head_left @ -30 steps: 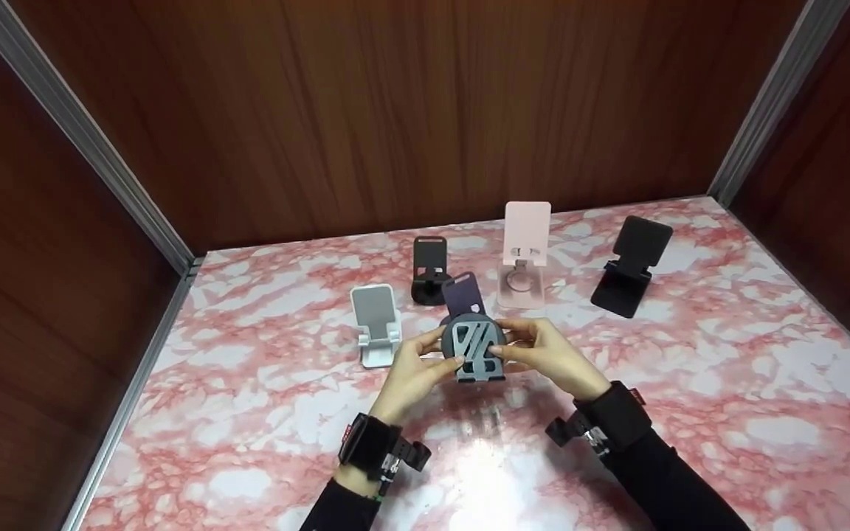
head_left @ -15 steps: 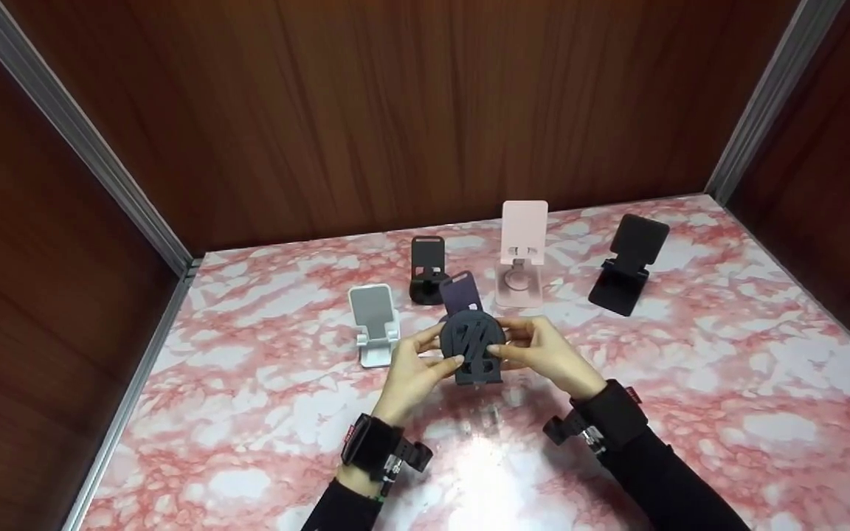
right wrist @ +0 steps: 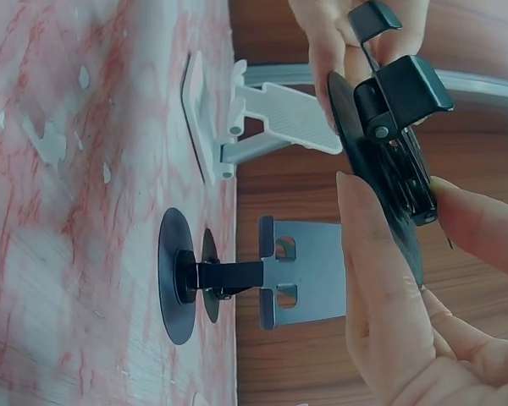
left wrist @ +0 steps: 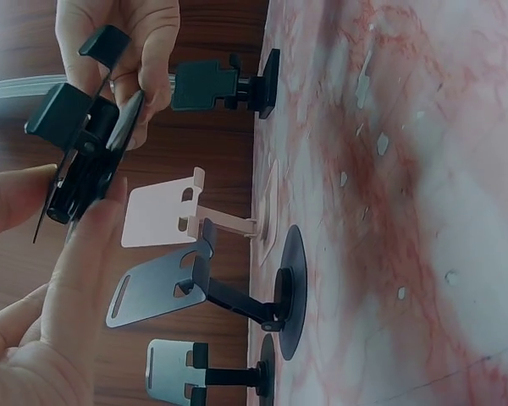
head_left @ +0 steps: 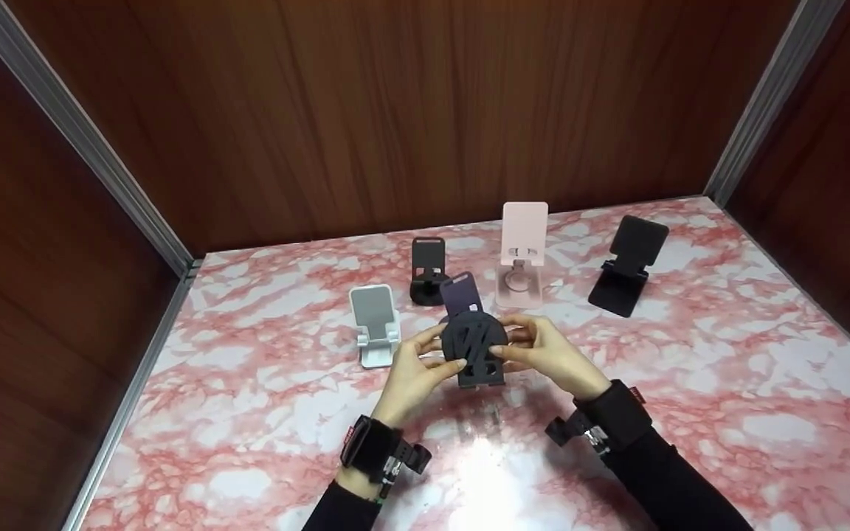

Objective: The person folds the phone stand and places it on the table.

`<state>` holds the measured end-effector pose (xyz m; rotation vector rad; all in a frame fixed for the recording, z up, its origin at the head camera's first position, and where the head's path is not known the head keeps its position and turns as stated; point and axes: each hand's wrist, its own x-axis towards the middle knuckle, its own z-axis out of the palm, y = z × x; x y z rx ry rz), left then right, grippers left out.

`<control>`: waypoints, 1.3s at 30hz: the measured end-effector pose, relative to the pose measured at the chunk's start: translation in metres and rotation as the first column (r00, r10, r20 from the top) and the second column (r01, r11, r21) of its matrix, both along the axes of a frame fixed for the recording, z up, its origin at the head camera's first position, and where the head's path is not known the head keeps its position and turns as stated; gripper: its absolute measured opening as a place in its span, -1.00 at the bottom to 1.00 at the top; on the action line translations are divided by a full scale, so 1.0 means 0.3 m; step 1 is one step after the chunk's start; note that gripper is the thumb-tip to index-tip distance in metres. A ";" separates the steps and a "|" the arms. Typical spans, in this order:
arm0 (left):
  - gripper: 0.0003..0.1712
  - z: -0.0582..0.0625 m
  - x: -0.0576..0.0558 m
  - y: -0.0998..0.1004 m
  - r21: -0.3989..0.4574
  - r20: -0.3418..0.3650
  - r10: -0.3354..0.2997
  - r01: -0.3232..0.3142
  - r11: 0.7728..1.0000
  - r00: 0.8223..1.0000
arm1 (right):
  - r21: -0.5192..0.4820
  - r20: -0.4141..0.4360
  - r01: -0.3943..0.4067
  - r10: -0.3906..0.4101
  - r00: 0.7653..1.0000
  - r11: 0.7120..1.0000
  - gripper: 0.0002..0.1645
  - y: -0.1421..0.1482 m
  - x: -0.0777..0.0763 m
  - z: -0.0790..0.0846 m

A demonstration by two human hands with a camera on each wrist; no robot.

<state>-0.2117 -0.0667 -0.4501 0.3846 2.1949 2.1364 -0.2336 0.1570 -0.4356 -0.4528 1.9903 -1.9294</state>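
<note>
Between both hands, raised above the table, is a black folding phone stand (head_left: 478,341), folded flat against its round base disc. My left hand (head_left: 416,367) pinches its left side, thumb on the slotted plate and fingers behind the disc. On the opposite edge my right hand (head_left: 552,357) pinches it the same way. Both wrist views show the stand side-on, its two bent lip hooks (left wrist: 57,118) jutting out from the plate. Just behind it in the head view stands a dark purple phone stand (head_left: 461,293), its lower part hidden by the held one.
A white phone stand (head_left: 373,313) stands left of the hands. Farther back are a smaller black stand (head_left: 429,255), a pink stand (head_left: 524,230) and a black stand (head_left: 637,242) at the right. Wood-grain panels (head_left: 425,110) enclose the red-and-white marbled table (head_left: 248,413).
The held stand's plate went from shiny light grey to dark as it tilted slightly. Both hands keep their grip and have hardly moved; the other stands are unchanged.
</note>
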 end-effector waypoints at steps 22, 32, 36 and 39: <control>-0.28 0.019 0.018 -0.025 -0.294 -0.303 0.013 -0.107 0.950 0.953 | -0.068 0.037 -0.025 0.027 0.999 0.997 -0.39 0.051 -0.005 -0.007; -0.18 0.012 0.038 -0.055 -0.537 -0.437 -0.024 -0.239 0.809 0.899 | -0.021 0.037 0.025 -0.024 0.999 0.999 -0.45 0.116 -0.026 -0.029; -0.19 0.000 0.043 -0.075 -0.583 -0.510 -0.023 -0.326 0.744 0.860 | -0.010 0.048 0.047 -0.046 0.998 0.999 -0.40 0.151 -0.036 -0.037; -0.19 -0.012 0.043 -0.093 -0.596 -0.543 -0.016 -0.371 0.712 0.840 | 0.009 0.045 0.082 -0.082 0.996 0.997 -0.39 0.178 -0.048 -0.045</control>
